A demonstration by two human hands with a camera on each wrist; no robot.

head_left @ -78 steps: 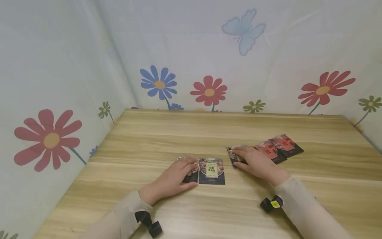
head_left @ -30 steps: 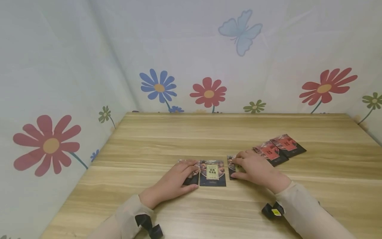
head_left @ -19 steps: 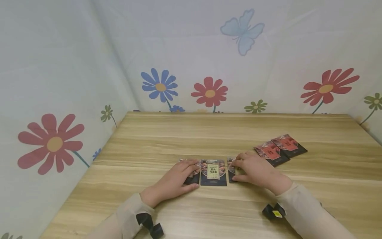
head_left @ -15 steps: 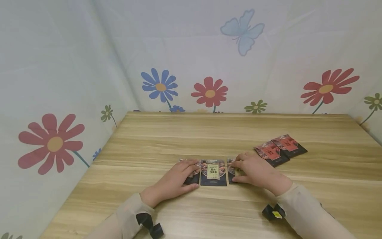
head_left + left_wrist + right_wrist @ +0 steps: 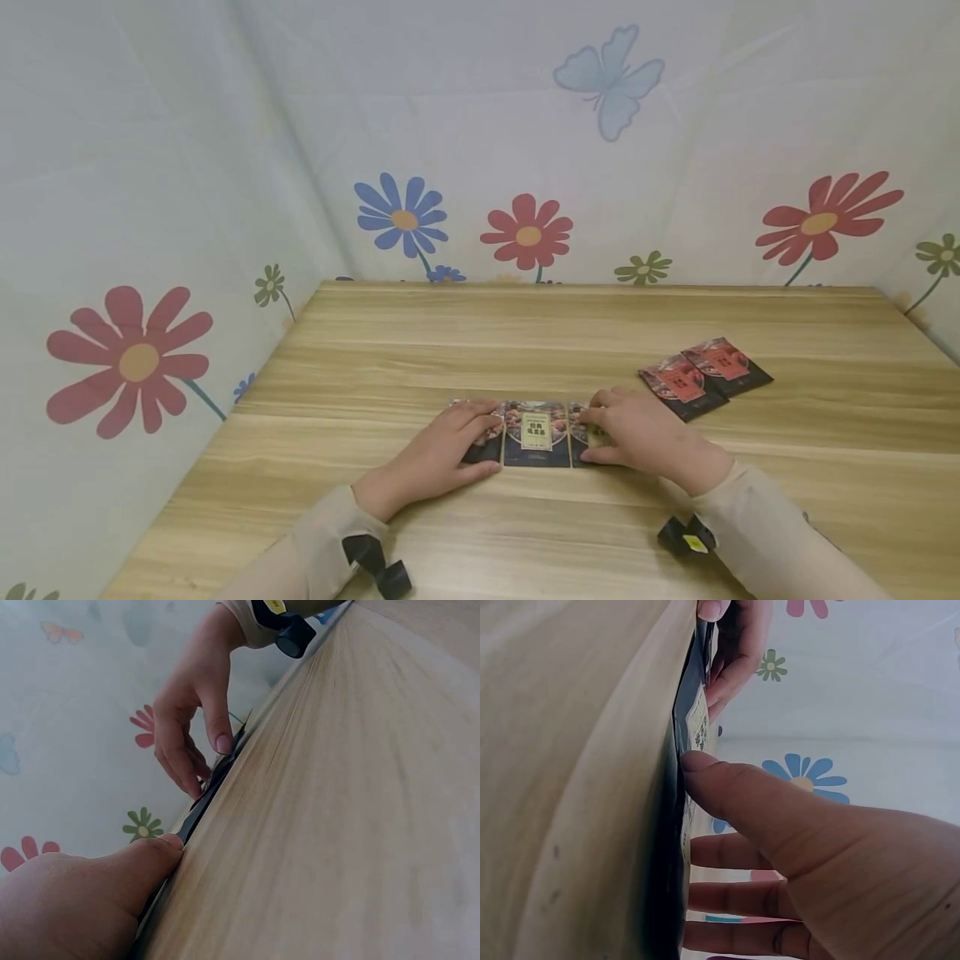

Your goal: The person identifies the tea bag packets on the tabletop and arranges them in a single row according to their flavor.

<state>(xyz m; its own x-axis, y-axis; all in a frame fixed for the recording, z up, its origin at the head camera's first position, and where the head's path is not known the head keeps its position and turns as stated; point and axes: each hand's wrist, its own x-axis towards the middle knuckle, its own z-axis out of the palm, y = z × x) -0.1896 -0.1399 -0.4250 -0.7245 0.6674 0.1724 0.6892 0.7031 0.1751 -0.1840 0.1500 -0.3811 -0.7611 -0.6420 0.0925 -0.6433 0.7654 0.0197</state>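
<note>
Three flat dark sachets with cream labels lie in a row on the table in the head view. My left hand (image 5: 442,446) rests on the left sachet (image 5: 486,448), covering most of it, fingers extended. The middle sachet (image 5: 537,433) is uncovered, its printed label facing up. My right hand (image 5: 645,433) touches the right sachet (image 5: 578,435) with its fingertips and thumb, hiding most of it. That sachet's left edge meets the middle one, or nearly so. In the right wrist view the fingers are fairly straight, with the thumb (image 5: 712,771) at the sachet's near edge.
Two sachets with red labels (image 5: 681,385) (image 5: 723,365) lie tilted and touching each other, beyond my right hand. The wooden table (image 5: 480,333) ends at a pale flower-printed curtain (image 5: 450,108) at the back and left. Each wrist carries a black strap-mounted camera.
My right hand has slid its cream-label sachet left and nearer to me, away from the red-label pair. It has turned straight and closed the gap to the middle sachet. My left hand stays put.
</note>
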